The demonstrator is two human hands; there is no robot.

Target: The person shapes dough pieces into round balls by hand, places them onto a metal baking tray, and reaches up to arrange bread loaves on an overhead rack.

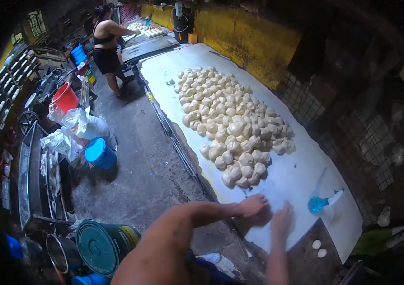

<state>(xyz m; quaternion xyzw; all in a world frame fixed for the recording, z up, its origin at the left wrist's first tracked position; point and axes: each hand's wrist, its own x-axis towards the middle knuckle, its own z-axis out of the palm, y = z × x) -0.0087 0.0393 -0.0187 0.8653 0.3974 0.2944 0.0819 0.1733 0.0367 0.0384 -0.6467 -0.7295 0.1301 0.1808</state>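
My left hand (254, 206) rests low over the white tabletop (301, 185), just in front of the near end of a big heap of pale dough balls (233, 126). Its fingers look curled in, and whatever may be under them is hidden. Close beside it on the right is my right hand (282, 218), smeared by motion, so its fingers do not show clearly. A blue spray bottle (318, 204) lies to the right of my right hand. Two white eggs (319, 248) sit on the dark board (301, 266) near my right forearm.
Another person (107, 42) stands at the table's far end by a tray of dough pieces (152, 33). On the floor to the left are a blue bucket (100, 153), a red bucket (65, 98), a green lidded bucket (98, 247) and plastic bags (63, 142). A yellow wall (240, 38) borders the table.
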